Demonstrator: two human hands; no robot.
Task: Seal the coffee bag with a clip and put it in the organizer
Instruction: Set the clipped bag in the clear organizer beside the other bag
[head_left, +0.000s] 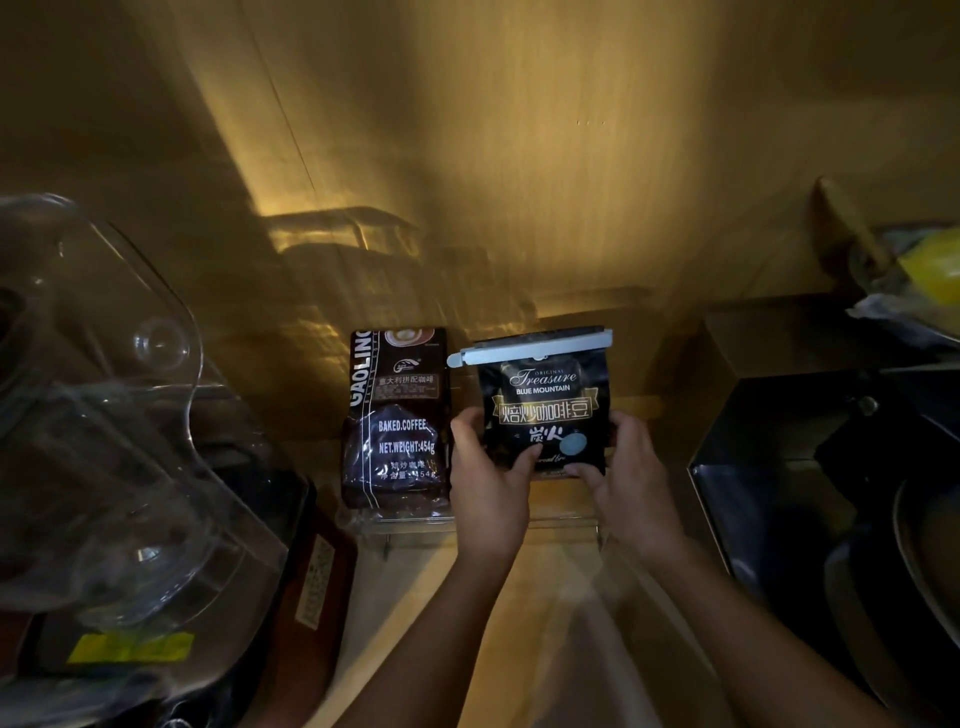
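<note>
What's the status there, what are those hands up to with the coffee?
Left hand and right hand both gripping black coffee bag. Clip on across its top. Brown coffee bag stands just left; nothing blocking.

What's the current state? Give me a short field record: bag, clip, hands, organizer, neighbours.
bag: black coffee bag, upright, label facing the camera
clip: pale clip clamped across the bag's folded top
left hand: grips the bag's lower left edge
right hand: grips the bag's lower right edge
organizer: clear organizer, rim visible below the bag; whether the bag rests on its floor cannot be told
neighbour: brown coffee bag standing left of the held bag
</note>
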